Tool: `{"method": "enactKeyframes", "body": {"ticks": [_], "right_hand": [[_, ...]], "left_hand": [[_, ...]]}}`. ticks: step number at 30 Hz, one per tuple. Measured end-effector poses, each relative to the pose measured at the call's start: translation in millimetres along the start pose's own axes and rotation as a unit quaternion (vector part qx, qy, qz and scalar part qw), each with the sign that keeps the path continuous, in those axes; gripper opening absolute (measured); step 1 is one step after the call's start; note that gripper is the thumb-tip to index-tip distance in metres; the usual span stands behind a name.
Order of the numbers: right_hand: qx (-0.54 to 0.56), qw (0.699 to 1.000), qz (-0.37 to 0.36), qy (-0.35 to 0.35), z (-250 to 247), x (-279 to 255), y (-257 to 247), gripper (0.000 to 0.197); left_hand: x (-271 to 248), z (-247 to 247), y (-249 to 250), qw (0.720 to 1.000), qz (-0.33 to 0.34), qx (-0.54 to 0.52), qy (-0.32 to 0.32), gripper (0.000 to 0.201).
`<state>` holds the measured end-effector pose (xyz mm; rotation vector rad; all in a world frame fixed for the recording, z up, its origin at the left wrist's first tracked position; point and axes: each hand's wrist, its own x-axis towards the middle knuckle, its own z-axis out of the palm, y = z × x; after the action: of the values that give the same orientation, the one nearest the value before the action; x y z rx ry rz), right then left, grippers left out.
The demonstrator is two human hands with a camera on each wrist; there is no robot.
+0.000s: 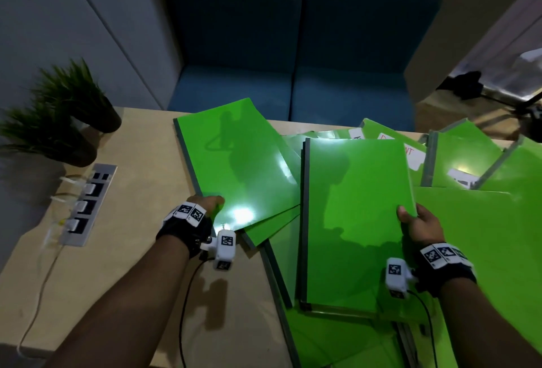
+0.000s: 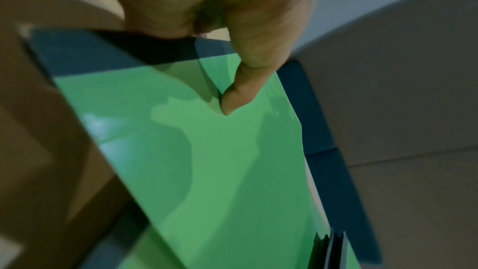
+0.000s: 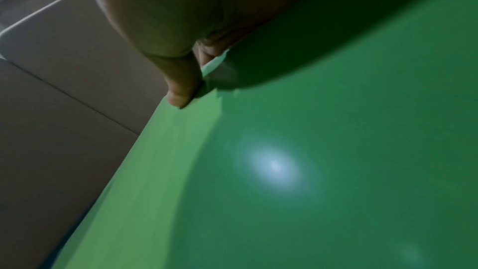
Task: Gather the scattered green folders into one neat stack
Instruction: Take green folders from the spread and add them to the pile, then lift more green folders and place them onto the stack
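Note:
Several green folders with grey spines lie overlapping on the beige table. My left hand pinches the near corner of a tilted folder, thumb on top; the left wrist view shows that thumb pressing the same green cover. My right hand grips the right edge of an upright folder lying on a small pile. In the right wrist view the thumb sits on that folder's edge. More folders, some with white labels, fan out at the back right.
Two potted plants stand at the table's far left. A metal power strip with plugged cables is set in the table left of my left hand. A blue sofa stands beyond the far edge. A black stand is at the right.

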<state>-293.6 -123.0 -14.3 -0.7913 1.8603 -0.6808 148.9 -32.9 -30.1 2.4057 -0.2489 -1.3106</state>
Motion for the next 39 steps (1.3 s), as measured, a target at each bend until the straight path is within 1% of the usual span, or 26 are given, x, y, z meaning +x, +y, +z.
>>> {"method": "enactKeyframes", "body": {"ticks": [1,2,4,6,7,9,10,11,12,13,15,17,18,20,21,23,26,28,29,31,32,34,35,37,39], "right_hand": [[-0.003,1.000,-0.003,-0.001,0.5,0.9,1.2,0.047],[-0.002,1.000,-0.003,-0.004,1.2,0.8,2.3,0.046],[0.006,1.000,0.005,-0.014,1.4,0.5,3.1,0.049],[0.018,1.000,0.014,-0.013,2.0,0.4,1.7,0.053],[0.020,1.000,0.018,-0.015,2.5,0.7,2.1,0.054],[-0.005,1.000,0.020,-0.019,3.9,-0.6,2.6,0.052],[-0.026,0.999,0.018,-0.018,4.5,-2.0,2.8,0.050],[-0.042,0.999,0.016,-0.016,4.9,-3.1,3.5,0.050],[-0.050,0.999,0.016,-0.014,5.2,-3.9,4.2,0.050],[-0.054,0.998,0.018,-0.010,5.6,-3.9,5.3,0.051],[-0.058,0.998,0.018,-0.004,6.7,-4.1,5.5,0.055],[-0.061,0.998,0.020,-0.007,7.2,-4.3,5.3,0.055],[-0.062,0.998,0.024,-0.009,7.0,-5.4,4.8,0.057],[-0.063,0.998,0.027,-0.007,6.8,-4.9,5.2,0.061],[-0.062,0.998,0.028,-0.009,7.1,-4.7,5.7,0.063],[-0.055,0.998,0.029,-0.013,9.1,-4.7,6.3,0.063],[-0.037,0.998,0.030,-0.028,12.0,-5.9,4.7,0.064],[-0.025,0.998,0.036,-0.038,12.3,-5.1,3.7,0.066],[-0.020,0.998,0.042,-0.042,12.4,-3.3,3.8,0.067],[-0.019,0.998,0.046,-0.043,12.8,0.2,5.8,0.066],[-0.026,0.998,0.045,-0.044,12.1,2.2,7.6,0.065],[-0.036,0.997,0.038,-0.048,12.8,10.7,15.1,0.066],[-0.037,0.997,0.039,-0.056,13.4,9.4,16.1,0.068],[-0.040,0.996,0.044,-0.067,15.9,-2.0,12.4,0.074],[-0.043,0.996,0.037,-0.076,16.5,-15.1,8.5,0.076]], "left_hand": [[-3.7,-2.0,1.0,1.000,-0.018,-0.008,0.000,0.060],[1.3,-2.4,-1.2,1.000,-0.016,-0.024,0.004,0.062],[1.6,-4.1,-3.4,0.999,0.002,-0.048,-0.006,0.066],[9.7,-4.7,-10.4,0.996,0.024,-0.087,0.000,0.078],[5.6,-7.4,-12.6,0.995,0.043,-0.094,0.012,0.077],[14.0,-12.7,-21.3,0.988,0.097,-0.118,0.035,0.062],[11.5,-17.8,-23.0,0.983,0.118,-0.134,0.046,0.061],[4.7,-25.7,-22.8,0.974,0.139,-0.168,0.057,0.065],[9.1,-34.7,-25.5,0.966,0.155,-0.197,0.062,0.067],[13.5,-45.2,-27.5,0.957,0.167,-0.225,0.069,0.063],[-1.8,-67.4,-20.0,0.945,0.177,-0.270,0.046,0.048],[-22.9,-82.2,-8.6,0.929,0.189,-0.317,0.014,0.043],[-30.8,-83.8,-4.4,0.920,0.211,-0.330,-0.008,0.044],[-47.3,-69.9,4.0,0.906,0.242,-0.345,-0.034,0.046],[-55.6,-54.7,6.1,0.904,0.244,-0.350,-0.045,0.045],[-70.2,-16.1,4.2,0.909,0.253,-0.323,-0.078,0.044],[-76.8,47.4,-11.7,0.929,0.250,-0.243,-0.123,0.050],[-73.1,79.0,-26.6,0.939,0.245,-0.173,-0.168,0.064],[-72.8,90.0,-31.6,0.946,0.228,-0.137,-0.183,0.072],[-78.1,103.8,-37.6,0.962,0.171,-0.097,-0.191,0.079],[-84.2,108.0,-37.7,0.966,0.161,-0.079,-0.184,0.078],[-92.3,116.0,-37.4,0.969,0.172,-0.025,-0.178,0.077],[-95.2,118.8,-37.4,0.967,0.175,0.001,-0.186,0.081],[-100.1,123.4,-37.2,0.961,0.184,0.072,-0.195,0.088],[-102.8,129.3,-40.1,0.953,0.201,0.143,-0.177,0.090]]}}
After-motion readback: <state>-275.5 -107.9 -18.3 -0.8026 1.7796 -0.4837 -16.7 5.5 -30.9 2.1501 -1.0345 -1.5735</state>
